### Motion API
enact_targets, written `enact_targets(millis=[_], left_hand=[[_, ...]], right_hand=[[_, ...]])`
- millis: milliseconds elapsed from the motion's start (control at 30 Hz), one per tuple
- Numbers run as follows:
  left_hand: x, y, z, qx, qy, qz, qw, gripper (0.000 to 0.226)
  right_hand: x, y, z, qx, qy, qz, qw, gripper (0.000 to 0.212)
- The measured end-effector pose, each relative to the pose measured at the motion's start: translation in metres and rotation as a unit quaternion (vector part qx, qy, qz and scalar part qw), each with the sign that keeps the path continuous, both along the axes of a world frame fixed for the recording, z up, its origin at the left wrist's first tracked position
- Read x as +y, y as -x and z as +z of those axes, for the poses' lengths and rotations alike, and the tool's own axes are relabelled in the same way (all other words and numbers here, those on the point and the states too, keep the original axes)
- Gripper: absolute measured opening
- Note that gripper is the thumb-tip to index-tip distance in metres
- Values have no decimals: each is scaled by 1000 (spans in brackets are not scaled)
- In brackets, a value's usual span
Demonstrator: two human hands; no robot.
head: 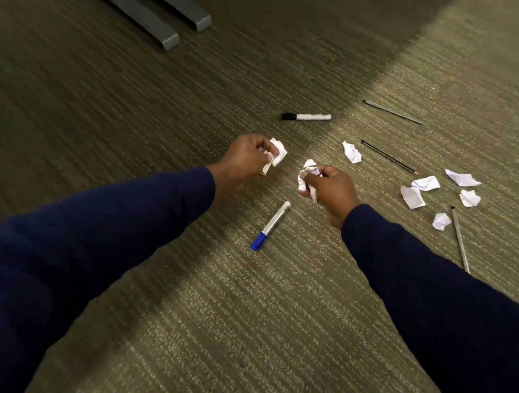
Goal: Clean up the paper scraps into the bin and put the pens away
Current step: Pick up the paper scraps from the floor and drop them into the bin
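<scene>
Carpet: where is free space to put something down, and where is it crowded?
Free: the wide carpet between the grey legs and the left hand, and the strip below the blue marker between both sleeves. Crowded: right of the right hand, where scraps and pencils lie.

Both dark blue sleeves (101, 246) run off the lower picture edge; nothing past the forearm shows. Two grey metal legs (160, 20) at the far left of the floor are cut by the top edge, what they carry unseen. The left hand (245, 161) covers most of its paper scrap (278, 153); the right hand (332, 190) likewise hides part of its crumpled scrap (307, 176). The lower end of one grey pencil (459, 238) disappears behind the right sleeve. Printing on the black-capped marker (306, 117) is too small to read.
</scene>
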State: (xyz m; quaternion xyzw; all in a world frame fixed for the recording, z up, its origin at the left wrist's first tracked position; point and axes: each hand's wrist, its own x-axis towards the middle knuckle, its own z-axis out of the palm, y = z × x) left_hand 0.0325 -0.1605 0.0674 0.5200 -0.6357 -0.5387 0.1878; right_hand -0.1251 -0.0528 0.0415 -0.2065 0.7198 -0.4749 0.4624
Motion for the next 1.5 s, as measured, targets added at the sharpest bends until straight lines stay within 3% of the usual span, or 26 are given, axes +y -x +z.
enact_targets(millis=[233,467,600,900,1133,1200,1333,1500], left_hand=[[0,-121,55,42,-9,106,993,20],[42,-263,99,44,-11,273,961,26],[93,-343,112,45,-23,396,917,25],[203,-504,158,82,-38,615,783,27],[277,-587,161,55,-101,727,676,15],[287,-600,159,83,-122,723,675,20],[292,-613,160,121,-159,713,672,26],[285,-611,164,79,-174,671,716,26]], right_hand=[[-46,-131,55,-107,40,101,988,5],[-46,-275,106,-155,4,188,970,10],[-27,-359,125,-160,-40,242,956,5],[43,-553,178,-207,-105,388,892,2],[103,-654,191,-230,-185,452,842,17],[107,-670,193,-220,-204,476,827,10],[108,-682,196,-235,-252,458,819,34],[106,-665,200,-274,-271,411,826,14]])
